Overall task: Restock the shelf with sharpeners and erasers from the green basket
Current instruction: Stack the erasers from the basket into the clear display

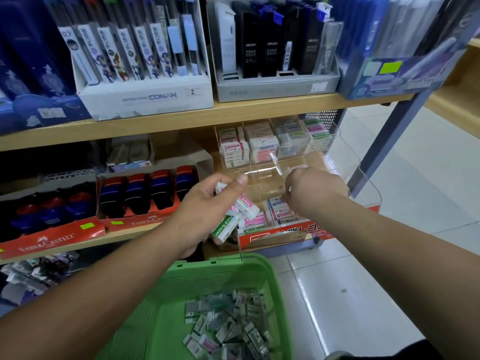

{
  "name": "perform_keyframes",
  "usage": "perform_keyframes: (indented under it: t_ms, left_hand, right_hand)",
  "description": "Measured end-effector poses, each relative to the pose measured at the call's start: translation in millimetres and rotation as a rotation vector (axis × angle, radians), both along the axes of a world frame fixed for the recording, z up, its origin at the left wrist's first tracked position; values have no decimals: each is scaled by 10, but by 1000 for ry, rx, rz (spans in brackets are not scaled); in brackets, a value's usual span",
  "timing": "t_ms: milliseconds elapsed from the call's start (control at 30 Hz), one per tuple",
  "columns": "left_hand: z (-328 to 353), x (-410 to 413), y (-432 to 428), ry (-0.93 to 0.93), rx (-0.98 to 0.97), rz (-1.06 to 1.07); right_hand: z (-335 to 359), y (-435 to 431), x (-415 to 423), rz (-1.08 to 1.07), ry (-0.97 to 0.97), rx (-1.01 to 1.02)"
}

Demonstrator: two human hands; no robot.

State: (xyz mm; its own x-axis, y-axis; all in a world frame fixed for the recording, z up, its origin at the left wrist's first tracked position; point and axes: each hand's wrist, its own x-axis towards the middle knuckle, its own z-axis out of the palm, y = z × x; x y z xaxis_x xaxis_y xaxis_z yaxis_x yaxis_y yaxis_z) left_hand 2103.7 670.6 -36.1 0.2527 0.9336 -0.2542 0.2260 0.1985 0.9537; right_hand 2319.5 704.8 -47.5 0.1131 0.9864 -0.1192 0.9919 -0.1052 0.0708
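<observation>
Bare forearms (109, 289), dark clothing (405, 351) below.

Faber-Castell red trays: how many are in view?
2. One red Faber-Castell tray sits at the far left; the second stands directly to its right. More may lie out of view.

The fingertips of the right hand (313, 194) are hidden behind the hand itself, inside the clear organiser (262, 175), so whether anything is pinched there cannot be told. The erasers (225, 227) gripped by the left hand (205, 206) are partly covered by the palm and cannot be counted. The green basket (207, 279) is cut off by the lower edge, and the packets (228, 320) lying in it are blurred, their labels unreadable.
</observation>
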Motion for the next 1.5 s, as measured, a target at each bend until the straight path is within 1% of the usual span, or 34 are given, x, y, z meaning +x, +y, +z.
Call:
perform_keyframes:
  t_ms: [67,100,133,167,200,233,267,300,333,400,500,567,600,667,733,867,933,1033,1133,1200,1267,1333,1433,1500]
  left_hand:
    - [3,-2,-15,2,0,4]
    - [5,0,-18,0,0,7]
    - [7,2,-16,-2,2,7]
    - [10,5,-10,-2,5,9]
    - [10,9,2,-2,11,11]
    - [14,23,12,-4,19,16]
    - [14,38,25,-10,31,21]
    - [21,58,35,-20,46,26]
    - [17,74,49,-29,63,34]
    - [7,93,75,-33,96,54]
    - [14,29,97,-20,96,75]
    - [25,-82,96,-16,24,79]
    - [25,-148,96,10,-17,84]
    - [8,-265,100,59,-85,107]
    - [-18,-353,118,67,-129,118]
    - [-34,-421,106,24,-170,99]
    - [-66,-441,102,12,-175,95]
    - [-106,-434,54,-6,-198,82]
    - [-103,-415,36,-1,-251,112]
    - [-131,-399,141,1,-313,137]
    - [-159,-434,251,-40,-383,187]
    - [-161,-469,207,-51,-353,141]
    - [-76,-483,7,-81,-285,44]
    - [-100,-471,-10,-105,-283,4]
  right_hand:
    - [-6,-14,4,30,-44,-6]
    - [6,-19,14,39,-38,-1]
    - [38,-33,22,44,14,21]
    - [82,-50,22,46,144,45]
    - [128,-71,21,54,367,64]
    - [187,-109,21,56,656,57]
    - [263,-166,2,38,930,-11]
    - [339,-237,-28,7,1114,-116]
    - [392,-297,-57,-7,1202,-220]
    - [408,-366,-126,4,1287,-334]
    - [351,-298,-172,-37,1375,-342]
    - [324,-232,-170,-64,1318,-287]
    - [308,-203,-170,-42,1222,-234]
    - [250,-131,-195,83,944,-124]
    - [177,-70,-270,168,718,-101]
    - [176,-15,-427,222,319,-73]
    - [164,16,-477,242,148,-52]
    - [89,36,-558,254,-47,-24]
    - [-13,56,-590,263,-144,-14]
    - [-44,49,-580,272,-139,9]
    - [-67,40,-552,278,-125,47]
    - [-91,27,-533,281,-131,49]
    - [-121,4,-563,275,-183,-6]
    - [-96,-1,-565,276,-162,-6]
